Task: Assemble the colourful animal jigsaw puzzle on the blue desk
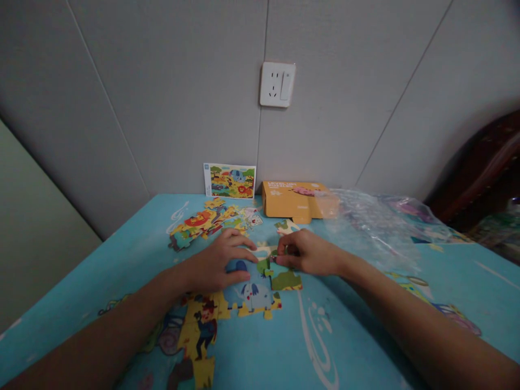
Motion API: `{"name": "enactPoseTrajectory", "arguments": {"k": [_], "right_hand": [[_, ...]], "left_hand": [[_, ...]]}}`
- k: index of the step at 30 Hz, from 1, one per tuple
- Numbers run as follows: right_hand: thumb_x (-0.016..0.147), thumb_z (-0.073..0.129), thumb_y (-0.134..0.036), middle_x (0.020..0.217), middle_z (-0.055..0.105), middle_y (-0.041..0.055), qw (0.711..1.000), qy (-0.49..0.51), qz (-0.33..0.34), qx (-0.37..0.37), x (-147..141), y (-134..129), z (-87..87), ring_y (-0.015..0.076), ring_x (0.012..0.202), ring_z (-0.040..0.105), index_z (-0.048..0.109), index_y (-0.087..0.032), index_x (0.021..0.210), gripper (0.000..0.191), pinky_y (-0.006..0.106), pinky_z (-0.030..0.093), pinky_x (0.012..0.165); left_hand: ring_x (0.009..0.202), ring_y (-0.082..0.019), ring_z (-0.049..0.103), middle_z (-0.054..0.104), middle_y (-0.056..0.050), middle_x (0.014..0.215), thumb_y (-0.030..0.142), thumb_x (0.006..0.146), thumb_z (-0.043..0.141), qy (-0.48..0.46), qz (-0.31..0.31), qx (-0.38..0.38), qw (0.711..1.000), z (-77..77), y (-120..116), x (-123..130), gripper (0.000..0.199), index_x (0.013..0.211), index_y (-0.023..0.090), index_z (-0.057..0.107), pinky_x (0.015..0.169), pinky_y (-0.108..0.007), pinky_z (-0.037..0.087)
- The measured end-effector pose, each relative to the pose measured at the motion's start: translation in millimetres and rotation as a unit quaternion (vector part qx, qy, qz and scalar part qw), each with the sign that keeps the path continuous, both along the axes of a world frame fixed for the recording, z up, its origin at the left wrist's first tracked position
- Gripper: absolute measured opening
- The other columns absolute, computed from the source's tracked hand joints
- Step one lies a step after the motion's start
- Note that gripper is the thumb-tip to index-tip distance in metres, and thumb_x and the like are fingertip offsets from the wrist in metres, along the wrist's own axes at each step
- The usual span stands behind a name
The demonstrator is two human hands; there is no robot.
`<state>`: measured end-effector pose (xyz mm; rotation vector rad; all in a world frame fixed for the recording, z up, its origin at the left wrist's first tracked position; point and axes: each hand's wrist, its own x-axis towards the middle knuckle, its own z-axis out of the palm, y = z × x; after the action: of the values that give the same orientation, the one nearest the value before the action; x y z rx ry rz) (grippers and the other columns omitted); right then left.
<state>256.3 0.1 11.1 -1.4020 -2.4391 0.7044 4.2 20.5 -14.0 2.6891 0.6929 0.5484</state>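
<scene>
A partly joined jigsaw puzzle point(254, 295) with blue elephants lies on the table in front of me. My left hand point(222, 261) rests on its upper left part, palm down with the fingers spread. Across from it, my right hand point(303, 253) pinches a puzzle piece between thumb and forefinger at the upper right edge; most of that piece is hidden by the fingers. Just below those fingertips is a green puzzle section point(285, 278). Nearer to me, partly behind my left forearm, another joined section shows a standing figure point(206, 327) on yellow.
Loose puzzle pieces point(199, 221) lie in a pile at the back left. Against the wall lean a picture card point(230, 181) and an orange puzzle box point(292, 200). Clear plastic wrapping point(374, 227) spreads over the back right. A white wall socket point(278, 84) is above the blue tablecloth point(349, 346).
</scene>
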Motion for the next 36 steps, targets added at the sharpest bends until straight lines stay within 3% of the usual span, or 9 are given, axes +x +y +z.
{"name": "enactPoseTrajectory", "arguments": {"k": [5, 8, 13, 19, 25, 31, 33, 36], "right_hand": [[0.078, 0.062, -0.022, 0.054, 0.050, -0.0048, 0.997, 0.033, 0.022, -0.061, 7, 1, 2.5, 0.0087, 0.047, 0.038, 0.065, -0.015, 0.094, 0.017, 0.021, 0.029, 0.047], [0.082, 0.057, -0.025, 0.054, 0.049, -0.0045, 0.992, 0.080, 0.046, -0.090, 10, 4, -0.8, 0.0080, 0.046, 0.035, 0.066, -0.014, 0.093, 0.018, 0.020, 0.027, 0.045], [0.081, 0.059, -0.027, 0.071, 0.061, 0.0014, 0.980, 0.095, 0.094, -0.144, 10, 8, -8.1, 0.0102, 0.058, 0.046, 0.067, -0.013, 0.090, 0.018, 0.021, 0.034, 0.052], [0.076, 0.068, -0.026, 0.064, 0.053, -0.0028, 0.991, 0.027, 0.031, -0.125, 6, 3, -3.6, 0.0088, 0.054, 0.043, 0.060, -0.014, 0.096, 0.024, 0.020, 0.032, 0.049], [0.075, 0.071, -0.030, 0.066, 0.054, -0.0021, 0.995, 0.006, 0.024, -0.094, 7, 2, -0.6, 0.0108, 0.056, 0.048, 0.056, -0.016, 0.110, 0.040, 0.022, 0.034, 0.053], [0.075, 0.071, -0.029, 0.067, 0.057, -0.0014, 0.994, 0.019, 0.020, -0.107, 7, 0, -0.1, 0.0121, 0.057, 0.051, 0.051, -0.016, 0.120, 0.050, 0.023, 0.034, 0.052], [0.074, 0.071, -0.028, 0.061, 0.054, -0.0036, 0.990, 0.055, 0.021, -0.131, 7, 0, 0.2, 0.0101, 0.051, 0.046, 0.051, -0.016, 0.118, 0.049, 0.022, 0.031, 0.048], [0.078, 0.066, -0.033, 0.047, 0.039, -0.0102, 0.969, 0.169, 0.032, -0.178, 6, 2, 0.3, 0.0064, 0.041, 0.028, 0.053, -0.016, 0.110, 0.039, 0.021, 0.019, 0.041]], "left_hand": [[0.124, -0.026, 0.040, 0.055, -0.005, 0.130, 0.031, 0.081, 0.064, 0.020, -0.001, -0.020, 1.000, -2.6, 0, -2, 0.032, 0.113, 0.031, 0.065, 0.105, -0.049, 0.032], [0.124, -0.027, 0.039, 0.055, -0.005, 0.131, 0.031, 0.082, 0.064, 0.024, 0.000, -0.030, 0.999, -1.3, 0, -2, 0.031, 0.112, 0.030, 0.065, 0.105, -0.049, 0.031], [0.123, -0.027, 0.039, 0.054, -0.004, 0.131, 0.034, 0.082, 0.064, 0.032, 0.003, -0.043, 0.999, 0.7, 0, -1, 0.032, 0.113, 0.029, 0.065, 0.106, -0.048, 0.030], [0.124, -0.026, 0.038, 0.052, -0.004, 0.133, 0.035, 0.083, 0.063, 0.044, 0.006, -0.047, 0.998, 0.8, 1, -1, 0.032, 0.114, 0.029, 0.064, 0.106, -0.046, 0.030], [0.122, -0.026, 0.040, 0.054, -0.004, 0.131, 0.034, 0.082, 0.063, 0.044, 0.007, -0.052, 0.998, 1.6, 1, 0, 0.031, 0.113, 0.028, 0.065, 0.106, -0.045, 0.030], [0.122, -0.026, 0.040, 0.053, -0.004, 0.131, 0.036, 0.083, 0.062, 0.045, 0.009, -0.051, 0.998, 1.0, 1, -1, 0.032, 0.113, 0.029, 0.065, 0.105, -0.045, 0.031], [0.122, -0.026, 0.041, 0.053, -0.004, 0.131, 0.036, 0.083, 0.062, 0.048, 0.011, -0.052, 0.997, 1.2, 1, -1, 0.031, 0.113, 0.029, 0.065, 0.105, -0.045, 0.031], [0.122, -0.026, 0.041, 0.054, -0.004, 0.131, 0.037, 0.083, 0.062, 0.042, 0.007, -0.049, 0.998, 1.4, 1, 0, 0.031, 0.113, 0.029, 0.065, 0.105, -0.045, 0.031]]}}
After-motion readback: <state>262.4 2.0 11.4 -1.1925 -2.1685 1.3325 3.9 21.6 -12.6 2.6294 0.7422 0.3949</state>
